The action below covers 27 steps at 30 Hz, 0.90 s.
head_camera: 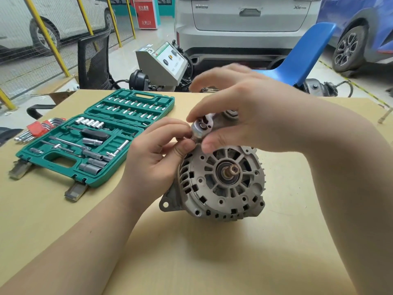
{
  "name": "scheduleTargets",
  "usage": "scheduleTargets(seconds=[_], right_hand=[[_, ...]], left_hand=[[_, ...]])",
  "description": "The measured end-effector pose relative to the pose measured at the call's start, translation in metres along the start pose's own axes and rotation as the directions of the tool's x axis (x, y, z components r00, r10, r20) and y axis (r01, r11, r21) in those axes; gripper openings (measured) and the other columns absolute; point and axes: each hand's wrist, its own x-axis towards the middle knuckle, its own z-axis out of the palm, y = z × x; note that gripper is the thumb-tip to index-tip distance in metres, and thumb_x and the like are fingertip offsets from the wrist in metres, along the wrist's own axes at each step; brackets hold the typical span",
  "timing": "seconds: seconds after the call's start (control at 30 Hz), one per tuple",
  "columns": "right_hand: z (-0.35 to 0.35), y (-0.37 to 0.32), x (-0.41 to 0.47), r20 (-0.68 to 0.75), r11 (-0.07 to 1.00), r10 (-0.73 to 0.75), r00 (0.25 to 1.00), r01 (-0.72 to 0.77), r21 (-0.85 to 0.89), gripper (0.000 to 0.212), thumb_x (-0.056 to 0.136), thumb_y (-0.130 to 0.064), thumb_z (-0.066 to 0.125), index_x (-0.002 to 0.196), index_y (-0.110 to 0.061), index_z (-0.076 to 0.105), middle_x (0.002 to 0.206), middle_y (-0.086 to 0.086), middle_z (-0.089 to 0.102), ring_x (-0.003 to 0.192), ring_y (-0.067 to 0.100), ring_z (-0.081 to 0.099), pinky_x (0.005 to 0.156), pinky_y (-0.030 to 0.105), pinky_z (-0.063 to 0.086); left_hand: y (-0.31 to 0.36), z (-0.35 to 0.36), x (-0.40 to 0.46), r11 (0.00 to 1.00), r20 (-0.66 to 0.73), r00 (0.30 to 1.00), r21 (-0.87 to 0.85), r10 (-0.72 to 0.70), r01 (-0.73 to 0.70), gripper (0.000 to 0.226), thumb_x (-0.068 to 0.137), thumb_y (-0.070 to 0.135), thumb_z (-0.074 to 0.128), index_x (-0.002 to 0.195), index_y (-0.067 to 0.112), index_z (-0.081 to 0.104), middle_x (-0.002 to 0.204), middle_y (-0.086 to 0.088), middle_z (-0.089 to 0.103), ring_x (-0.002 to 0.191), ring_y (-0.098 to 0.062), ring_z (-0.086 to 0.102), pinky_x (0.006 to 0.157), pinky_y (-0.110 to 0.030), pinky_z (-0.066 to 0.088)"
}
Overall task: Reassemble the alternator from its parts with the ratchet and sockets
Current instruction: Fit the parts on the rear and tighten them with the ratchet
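Grey alternator point(222, 182) (shaft up), ratchet point(202, 127) above

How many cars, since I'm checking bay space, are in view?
3. A white car behind the yellow fence at far left, a silver car straight behind the table, a blue car at far right. Others may be hidden beyond the frame.

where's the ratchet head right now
The chrome ratchet head is centre frame, held between both hands just above the grey alternator's top edge.

Single head-worn view, forward and down, close over the tabletop point(212, 252), workshop floor beyond.
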Motion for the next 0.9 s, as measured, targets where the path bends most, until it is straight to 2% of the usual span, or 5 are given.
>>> scheduleTargets(seconds=[0.13, 0.37, 0.63, 0.8, 0.9], right_hand=[[0.01, 0.0, 0.008, -0.049, 0.993, -0.116, 0.992, 0.116, -0.005, 0.035, 0.091, -0.051, 0.061, 0.107, -0.021, 0.072, 0.093, -0.006, 0.066, 0.091, 0.024, 0.058, 0.089, 0.045, 0.046], [-0.002, 0.014, 0.001, -0.532, 0.983, 0.068, 0.844, 0.033, 0.178, 0.036, 0.097, -0.04, 0.068, 0.111, -0.007, 0.071, 0.089, 0.005, 0.07, 0.083, 0.024, 0.064, 0.078, 0.043, 0.052], [0.018, 0.052, 0.003, -0.357, 0.872, 0.462, 0.812, -0.341, 0.352, 0.019, 0.094, -0.05, 0.064, 0.085, -0.036, 0.073, 0.067, -0.002, 0.063, 0.064, 0.019, 0.056, 0.059, 0.035, 0.044], [0.017, 0.04, 0.005, -0.36, 0.895, 0.341, 0.868, -0.182, 0.408, 0.021, 0.098, -0.039, 0.064, 0.118, -0.033, 0.07, 0.072, -0.01, 0.063, 0.067, 0.013, 0.055, 0.066, 0.034, 0.045], [0.017, 0.015, 0.007, -0.359, 0.967, 0.114, 0.926, -0.021, 0.253, 0.028, 0.098, -0.024, 0.067, 0.126, -0.024, 0.069, 0.107, -0.014, 0.07, 0.097, 0.01, 0.063, 0.089, 0.032, 0.051]], left_hand=[[-0.005, 0.003, -0.001, 0.992, -0.011, 0.998, -0.102, -0.069, 0.068, 0.016, 0.103, 0.005, 0.065, 0.115, 0.001, 0.073, 0.112, -0.02, 0.068, 0.107, -0.026, 0.067, 0.084, -0.03, 0.058], [-0.003, -0.001, 0.0, 0.975, 0.001, 0.994, -0.195, -0.113, 0.111, 0.012, 0.095, 0.028, 0.079, 0.107, 0.025, 0.083, 0.106, 0.009, 0.074, 0.102, -0.012, 0.071, 0.083, -0.025, 0.062], [-0.002, -0.003, 0.003, 0.977, 0.034, 0.991, -0.169, -0.127, 0.131, 0.008, 0.096, 0.011, 0.076, 0.097, 0.016, 0.082, 0.106, -0.003, 0.072, 0.102, -0.018, 0.07, 0.079, -0.024, 0.06], [-0.004, -0.004, 0.004, 0.942, 0.021, 0.969, -0.232, -0.245, 0.243, 0.016, 0.103, 0.018, 0.065, 0.112, 0.018, 0.079, 0.111, 0.001, 0.074, 0.103, -0.017, 0.07, 0.089, -0.03, 0.058], [-0.003, -0.004, 0.005, 0.875, -0.016, 0.947, -0.387, -0.322, 0.291, 0.027, 0.1, 0.024, 0.071, 0.127, 0.022, 0.071, 0.121, -0.002, 0.072, 0.112, -0.022, 0.066, 0.101, -0.045, 0.059]])
